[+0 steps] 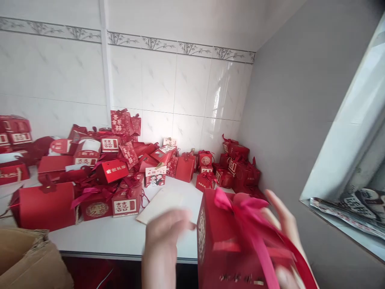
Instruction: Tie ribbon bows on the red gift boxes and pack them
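Note:
A red gift box [222, 249] with a pink ribbon bow on top is held up in the lower right of the head view. My right hand [285, 228] is behind and beside the box, fingers spread against its far side, gripping it. My left hand [164, 237] is blurred by motion just left of the box, fingers curled near its edge; I cannot make out whether it holds anything. A pale flat card [159, 206] lies on the white table [120, 237] right behind my left hand.
Many red gift boxes [123, 200] and bags are piled along the tiled wall, left to the corner [237, 164]. A brown cardboard box [27, 261] sits at the lower left. A grey wall and window ledge [345, 216] with papers close the right side.

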A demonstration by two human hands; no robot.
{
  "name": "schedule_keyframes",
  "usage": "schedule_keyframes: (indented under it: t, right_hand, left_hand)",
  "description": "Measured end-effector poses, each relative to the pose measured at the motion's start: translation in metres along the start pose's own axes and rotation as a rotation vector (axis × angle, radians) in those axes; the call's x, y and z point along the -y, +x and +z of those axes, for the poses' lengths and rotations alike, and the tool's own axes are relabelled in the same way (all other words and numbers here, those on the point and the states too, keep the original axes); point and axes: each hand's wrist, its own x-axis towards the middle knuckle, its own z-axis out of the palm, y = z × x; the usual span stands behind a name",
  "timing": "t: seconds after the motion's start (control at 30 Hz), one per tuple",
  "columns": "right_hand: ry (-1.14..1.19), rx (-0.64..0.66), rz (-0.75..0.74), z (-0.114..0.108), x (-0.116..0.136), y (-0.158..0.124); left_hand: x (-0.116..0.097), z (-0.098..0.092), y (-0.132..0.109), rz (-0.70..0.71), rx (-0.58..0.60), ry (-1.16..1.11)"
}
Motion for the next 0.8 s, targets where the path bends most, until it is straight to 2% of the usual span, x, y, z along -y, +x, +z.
schedule_keyframes:
  t: [0.07,0.13,0.17,0.23,0.37,0.43,0.5,0.53,0.6,0.7,0.8]
  right_hand:
    - [0.313,0.151,0.384,0.011,-0.003,0.011]
    - [0.62,0.346,0.76,0.03,-0.003,0.024]
    - [0.73,0.426,0.893,0.042,-0.001,0.031]
    - [0.853,0.512,1.03,0.066,0.005,0.041]
    - [0.804,0.445,1.014,0.104,0.026,0.052]
    - [0.725,0.395,0.989,0.116,0.033,0.062]
    - [0.685,0.41,0.961,0.127,0.038,0.075]
    - [0.694,0.452,0.958,0.133,0.039,0.082]
    - [0.769,0.583,0.983,0.145,0.041,0.094]
    - [0.909,0.814,1.069,0.161,0.037,0.104]
    - [0.893,1.027,1.098,0.171,0.023,0.108]
  left_hand:
    - [0.014,-0.012,0.021,-0.142,0.096,-0.104]
    - [0.025,-0.03,0.04,-0.363,0.285,-0.173]
    - [0.028,-0.04,0.049,-0.468,0.384,-0.169]
    - [0.031,-0.062,0.063,-0.609,0.54,-0.081]
    - [0.038,-0.097,0.082,-0.724,0.721,0.056]
    - [0.048,-0.108,0.094,-0.774,0.823,0.017]
    - [0.062,-0.117,0.108,-0.766,0.898,-0.089]
    - [0.071,-0.122,0.115,-0.777,0.929,-0.157]
    - [0.087,-0.134,0.127,-0.908,0.928,-0.317]
    - [0.106,-0.16,0.132,-1.134,0.853,-0.534]
    - [0.119,-0.189,0.122,-1.24,0.715,-0.687]
